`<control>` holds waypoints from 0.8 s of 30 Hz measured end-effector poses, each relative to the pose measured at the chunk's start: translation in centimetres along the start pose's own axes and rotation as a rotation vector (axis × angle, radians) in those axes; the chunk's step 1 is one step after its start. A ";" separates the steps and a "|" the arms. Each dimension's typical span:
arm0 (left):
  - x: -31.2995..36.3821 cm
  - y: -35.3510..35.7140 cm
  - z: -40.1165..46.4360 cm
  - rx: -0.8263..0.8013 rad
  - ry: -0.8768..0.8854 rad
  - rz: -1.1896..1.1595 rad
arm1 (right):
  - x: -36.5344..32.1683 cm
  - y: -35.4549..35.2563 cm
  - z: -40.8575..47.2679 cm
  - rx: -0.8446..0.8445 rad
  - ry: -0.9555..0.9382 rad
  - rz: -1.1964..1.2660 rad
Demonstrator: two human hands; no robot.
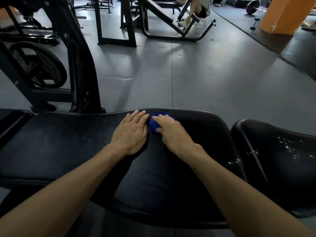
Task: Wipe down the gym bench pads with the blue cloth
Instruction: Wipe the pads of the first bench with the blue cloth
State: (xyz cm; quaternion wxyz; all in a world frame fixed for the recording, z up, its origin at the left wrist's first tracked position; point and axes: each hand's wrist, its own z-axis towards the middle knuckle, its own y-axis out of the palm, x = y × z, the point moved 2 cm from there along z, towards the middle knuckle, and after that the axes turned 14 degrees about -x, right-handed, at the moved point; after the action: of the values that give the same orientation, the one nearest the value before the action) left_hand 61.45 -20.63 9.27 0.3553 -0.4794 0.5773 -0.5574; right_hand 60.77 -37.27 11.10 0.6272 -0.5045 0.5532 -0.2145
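Note:
A long black bench pad (68, 142) stretches across the lower half of the head view. The blue cloth (154, 124) lies bunched near the pad's far edge. My right hand (172, 132) sits on top of the cloth with fingers and thumb curled around it, covering most of it. My left hand (131, 132) lies flat on the pad just left of the cloth, fingers straight and together, holding nothing. A second black pad (277, 159) with worn white flecks stands to the right.
Grey rubber floor (205, 79) spreads beyond the bench. A black machine frame (80, 65) with a weight plate (37, 65) stands at the left. Further back are another bench machine (162, 19), a seated person, a barbell (253, 6) and an orange pillar (287, 14).

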 end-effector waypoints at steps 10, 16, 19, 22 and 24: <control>0.2 0.0 -0.4 0.002 -0.100 -0.004 | 0.2 0.3 3.5 0.129 0.154 -0.112; -0.2 0.2 -0.3 -0.005 -0.099 -0.003 | 4.7 -2.2 1.8 0.120 0.106 -0.194; 0.0 0.2 -0.5 -0.007 -0.105 -0.002 | 7.7 -4.1 0.8 0.197 0.324 -0.098; 0.2 0.3 -0.2 -0.008 -0.111 -0.001 | 4.9 -3.1 3.4 0.164 0.362 -0.144; 0.1 0.3 -0.2 0.002 -0.131 0.012 | 1.9 -1.2 5.5 0.130 0.211 -0.191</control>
State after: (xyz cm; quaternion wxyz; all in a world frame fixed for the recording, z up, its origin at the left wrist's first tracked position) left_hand 61.22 -20.73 9.02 0.3962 -0.5107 0.5552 -0.5234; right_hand 66.69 -37.20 10.58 0.5740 -0.4877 0.5504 -0.3602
